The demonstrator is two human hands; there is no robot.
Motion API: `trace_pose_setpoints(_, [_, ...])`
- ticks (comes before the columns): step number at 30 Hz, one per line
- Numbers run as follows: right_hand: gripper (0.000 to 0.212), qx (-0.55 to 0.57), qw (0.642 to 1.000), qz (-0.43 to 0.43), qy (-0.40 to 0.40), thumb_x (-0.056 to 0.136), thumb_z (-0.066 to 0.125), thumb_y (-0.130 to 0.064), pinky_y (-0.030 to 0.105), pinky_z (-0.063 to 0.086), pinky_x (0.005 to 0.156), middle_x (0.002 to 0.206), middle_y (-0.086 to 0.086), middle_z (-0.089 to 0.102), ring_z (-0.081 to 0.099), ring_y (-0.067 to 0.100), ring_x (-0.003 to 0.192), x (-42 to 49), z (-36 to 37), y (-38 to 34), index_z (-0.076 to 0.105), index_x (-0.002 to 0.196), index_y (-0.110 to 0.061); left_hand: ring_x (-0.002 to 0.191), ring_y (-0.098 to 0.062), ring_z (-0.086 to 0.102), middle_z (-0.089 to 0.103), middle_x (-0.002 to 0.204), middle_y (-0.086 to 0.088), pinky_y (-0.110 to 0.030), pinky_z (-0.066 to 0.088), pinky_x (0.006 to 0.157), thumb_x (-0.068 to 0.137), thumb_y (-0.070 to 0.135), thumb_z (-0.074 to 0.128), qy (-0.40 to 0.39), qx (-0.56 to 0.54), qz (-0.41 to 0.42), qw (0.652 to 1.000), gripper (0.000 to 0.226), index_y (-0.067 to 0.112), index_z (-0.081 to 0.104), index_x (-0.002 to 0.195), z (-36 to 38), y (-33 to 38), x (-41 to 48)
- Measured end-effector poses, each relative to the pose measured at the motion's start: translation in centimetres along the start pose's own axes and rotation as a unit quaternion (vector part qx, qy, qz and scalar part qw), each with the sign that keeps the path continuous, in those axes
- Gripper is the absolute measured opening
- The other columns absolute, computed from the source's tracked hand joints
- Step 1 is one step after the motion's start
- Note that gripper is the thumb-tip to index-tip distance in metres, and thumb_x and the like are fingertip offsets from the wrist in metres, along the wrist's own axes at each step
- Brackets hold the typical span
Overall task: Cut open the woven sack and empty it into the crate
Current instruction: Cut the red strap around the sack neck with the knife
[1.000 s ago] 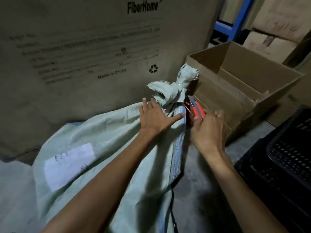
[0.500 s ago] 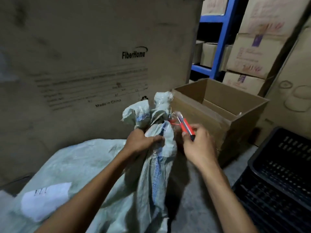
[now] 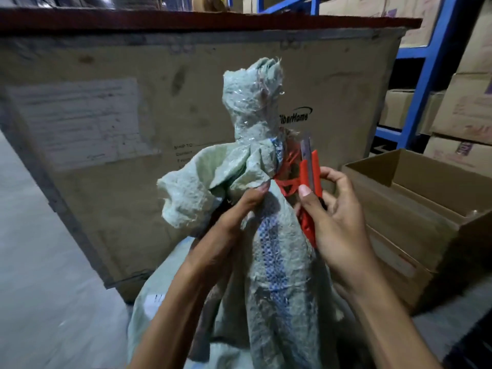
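A pale green woven sack (image 3: 269, 262) with a blue stripe stands upright in front of me, its neck bunched and wrapped in clear tape. A red string (image 3: 286, 177) ties the neck. My left hand (image 3: 229, 222) grips the sack just below the tie. My right hand (image 3: 338, 217) holds a red utility knife (image 3: 310, 177), its blade extended upward and lying right beside the string. The black crate is out of view.
A big FiberHome cardboard box (image 3: 159, 115) stands right behind the sack. An open cardboard box (image 3: 415, 209) sits at the right. Blue shelving (image 3: 426, 75) with stacked cartons fills the back right. Grey floor (image 3: 40, 262) lies at the left.
The sack's neck has been lifted upright and closer to me. My left hand went from resting flat on it to gripping it. The knife blade rose to the red string.
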State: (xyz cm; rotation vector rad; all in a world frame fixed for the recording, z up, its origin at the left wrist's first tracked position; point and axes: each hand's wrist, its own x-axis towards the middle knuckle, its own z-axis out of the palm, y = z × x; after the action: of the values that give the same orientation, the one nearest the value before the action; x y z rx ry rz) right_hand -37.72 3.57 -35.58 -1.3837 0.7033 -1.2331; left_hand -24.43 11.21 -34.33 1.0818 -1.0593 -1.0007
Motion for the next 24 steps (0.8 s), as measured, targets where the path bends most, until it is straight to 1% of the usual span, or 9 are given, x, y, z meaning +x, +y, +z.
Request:
trace_pose_setpoints(1, [0.025,0.021,1.0,0.004,-0.01,0.096,0.06,-0.017,0.041,0.057,0.08,0.089,0.003,0.072,0.067,0.02,0.073,-0.4,0.6,-0.3,0.051,0.112,-0.033,0.14,-0.032,0.05,0.056,0.146,-0.021,-0.037,0.038,0.116,0.106,0.019,0.045,0.054,-0.027,0.012,0.998,0.045,-0.006,0.05,0.144,-0.2,0.3,0.4])
trace_pose_setpoints(3, [0.025,0.046,0.999,0.002,-0.015,0.094,0.061,-0.014,0.044,0.058,0.08,0.092,0.004,0.076,0.068,0.018,0.07,-1.0,1.3,-0.9,0.051,0.11,-0.031,0.13,-0.025,0.062,0.067,0.136,-0.01,-0.044,0.045,0.114,0.102,0.041,0.047,0.131,-0.102,0.009,0.986,0.047,0.014,0.061,0.138,-0.5,0.5,0.9])
trace_pose_setpoints(6, [0.028,0.008,0.999,-0.051,-0.002,0.093,0.063,-0.012,0.051,0.06,0.08,0.095,0.004,0.079,0.073,0.023,0.066,-1.8,1.6,-1.9,0.048,0.112,-0.027,0.123,-0.026,0.067,0.071,0.131,-0.008,-0.049,0.048,0.11,0.102,0.054,0.037,0.154,-0.177,0.017,0.972,0.055,0.019,0.064,0.135,-2.1,0.5,0.7])
trace_pose_setpoints(9, [0.031,-0.093,0.986,-0.135,0.03,0.092,0.065,-0.013,0.053,0.062,0.069,0.086,0.007,0.075,0.072,0.023,0.058,-2.8,1.6,-2.8,0.048,0.109,-0.032,0.117,-0.023,0.07,0.074,0.127,-0.006,-0.05,0.05,0.107,0.1,0.059,0.036,0.149,-0.19,0.006,0.97,0.056,0.023,0.066,0.133,-2.8,1.2,0.7])
trace_pose_setpoints(13, [0.033,-0.173,0.963,-0.203,0.031,0.089,0.068,-0.018,0.03,0.062,0.057,0.088,-0.009,0.077,0.072,0.012,0.056,-3.6,1.7,-3.9,0.05,0.11,-0.036,0.116,-0.021,0.071,0.075,0.124,-0.004,-0.043,0.05,0.106,0.1,0.058,0.036,0.152,-0.195,-0.01,0.969,0.057,0.022,0.066,0.133,-3.4,1.5,0.5])
trace_pose_setpoints(15, [0.032,-0.22,0.949,-0.225,0.026,0.089,0.067,-0.021,0.02,0.058,0.053,0.086,-0.01,0.076,0.072,0.007,0.058,-3.7,1.8,-4.0,0.05,0.111,-0.037,0.117,-0.023,0.07,0.075,0.125,-0.006,-0.044,0.049,0.107,0.1,0.059,0.037,0.147,-0.209,-0.011,0.967,0.058,0.021,0.067,0.133,-3.4,1.6,0.5])
trace_pose_setpoints(16, [0.032,-0.252,0.939,-0.235,0.025,0.09,0.066,-0.023,0.019,0.058,0.053,0.083,-0.008,0.075,0.072,0.006,0.06,-3.7,1.8,-4.1,0.049,0.112,-0.038,0.118,-0.025,0.07,0.074,0.126,-0.007,-0.046,0.048,0.108,0.099,0.06,0.037,0.149,-0.222,-0.016,0.963,0.059,0.021,0.067,0.133,-3.6,1.4,0.6])
trace_pose_setpoints(19, [0.021,-0.338,0.911,-0.234,0.012,0.093,0.054,-0.037,0.036,0.057,0.054,0.076,-0.007,0.067,0.067,0.008,0.061,-3.8,2.0,-4.1,0.042,0.109,-0.043,0.114,-0.031,0.072,0.075,0.123,-0.013,-0.049,0.05,0.106,0.096,0.063,0.042,0.139,-0.243,-0.027,0.959,0.062,0.019,0.07,0.129,-3.8,1.5,0.4])
trace_pose_setpoints(24, [0.017,-0.337,0.924,-0.173,-0.048,0.092,0.035,-0.053,0.031,0.044,0.054,0.078,-0.008,0.057,0.058,0.01,0.065,-3.9,2.5,-4.2,0.035,0.109,-0.047,0.119,-0.037,0.068,0.072,0.126,-0.02,-0.052,0.048,0.107,0.096,0.062,0.044,0.109,-0.307,-0.031,0.945,0.065,0.013,0.069,0.13,-4.0,1.5,0.1])
